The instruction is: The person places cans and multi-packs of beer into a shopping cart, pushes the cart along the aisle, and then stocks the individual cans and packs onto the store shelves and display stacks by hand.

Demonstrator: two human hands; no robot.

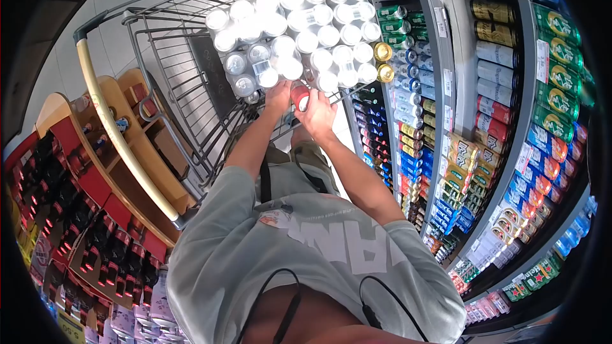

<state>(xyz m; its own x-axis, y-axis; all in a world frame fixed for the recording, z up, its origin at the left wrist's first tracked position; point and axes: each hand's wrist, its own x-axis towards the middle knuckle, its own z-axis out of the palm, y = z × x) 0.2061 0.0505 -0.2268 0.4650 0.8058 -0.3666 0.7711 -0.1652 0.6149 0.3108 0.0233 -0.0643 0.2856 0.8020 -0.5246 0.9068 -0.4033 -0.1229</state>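
My right hand (pixel 318 116) is wrapped around a red can (pixel 299 95) at the near edge of the shopping cart (pixel 171 75). Close beside the can, on its left, is my left hand (pixel 278 97); its fingertips reach toward the nearest packs and are partly hidden, so I cannot tell what they grip. Stacked cans in clear-wrapped packs (pixel 328 36) fill the right part of the cart, their pale tops glaring under the light. Two gold-topped cans (pixel 383 62) show at the right edge of these packs.
Shelves of canned drinks (pixel 492 89) run along my right, including green cans (pixel 556 102). To my left, a wooden display stand (pixel 115 172) holds dark bottles (pixel 95 242) with red labels. The cart's pale handle (pixel 115 121) lies between that stand and me.
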